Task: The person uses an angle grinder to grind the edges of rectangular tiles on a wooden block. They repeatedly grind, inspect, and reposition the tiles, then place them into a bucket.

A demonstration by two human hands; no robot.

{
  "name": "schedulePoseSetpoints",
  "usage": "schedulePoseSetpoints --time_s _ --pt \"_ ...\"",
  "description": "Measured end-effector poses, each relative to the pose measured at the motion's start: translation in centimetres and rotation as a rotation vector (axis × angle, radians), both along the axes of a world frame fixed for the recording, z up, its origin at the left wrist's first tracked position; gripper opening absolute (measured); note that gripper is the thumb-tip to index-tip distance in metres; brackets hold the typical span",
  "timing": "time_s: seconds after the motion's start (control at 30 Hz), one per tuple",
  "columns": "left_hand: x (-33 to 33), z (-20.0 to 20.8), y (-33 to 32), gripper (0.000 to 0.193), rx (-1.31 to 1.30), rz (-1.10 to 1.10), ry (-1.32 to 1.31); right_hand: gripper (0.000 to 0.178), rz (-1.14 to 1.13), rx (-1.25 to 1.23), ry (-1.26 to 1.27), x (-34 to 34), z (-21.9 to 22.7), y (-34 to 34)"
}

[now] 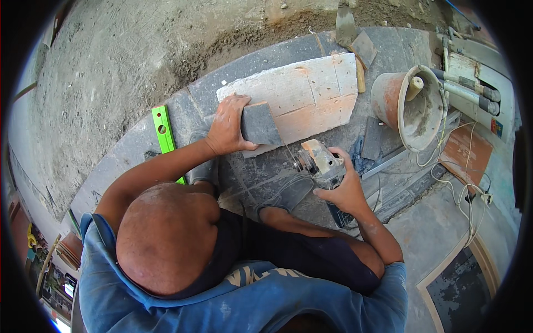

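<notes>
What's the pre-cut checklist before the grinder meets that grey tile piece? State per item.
1. Left hand grips the grey tile piece, holding it on the pale slab: ok.
2. Right hand wrapped around the angle grinder body: ok.
3. Disc clear of the tile: looks apart, small gap: ok.
4. Left-hand fingers away from the disc path: thumb sits on the near edge, close to the grinder: not ok.
5. Disc spinning or guard fitted: cannot tell.
6. Surroundings: green level to the left and bucket to the right, both off the cut line: ok.
</notes>
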State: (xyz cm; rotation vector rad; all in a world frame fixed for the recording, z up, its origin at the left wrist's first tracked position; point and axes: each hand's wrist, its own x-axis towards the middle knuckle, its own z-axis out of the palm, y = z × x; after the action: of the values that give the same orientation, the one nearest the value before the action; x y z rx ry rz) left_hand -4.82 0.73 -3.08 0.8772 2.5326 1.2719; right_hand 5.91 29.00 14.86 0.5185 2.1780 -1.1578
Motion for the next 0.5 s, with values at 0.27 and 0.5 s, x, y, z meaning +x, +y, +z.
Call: schedulePoseSetpoints --time_s 0.27,0.5 --pt "-0.29 -0.09 -0.18 0.107 0.029 -0.005 -0.007 0.09 -0.017 -0.008 -0.015 -0.21 0.14 -0.12" --pt "-0.33 0.08 -0.29 0.106 0.039 -0.005 -0.006 0.09 0.017 0.026 0.053 0.1 -0.1 -0.18"
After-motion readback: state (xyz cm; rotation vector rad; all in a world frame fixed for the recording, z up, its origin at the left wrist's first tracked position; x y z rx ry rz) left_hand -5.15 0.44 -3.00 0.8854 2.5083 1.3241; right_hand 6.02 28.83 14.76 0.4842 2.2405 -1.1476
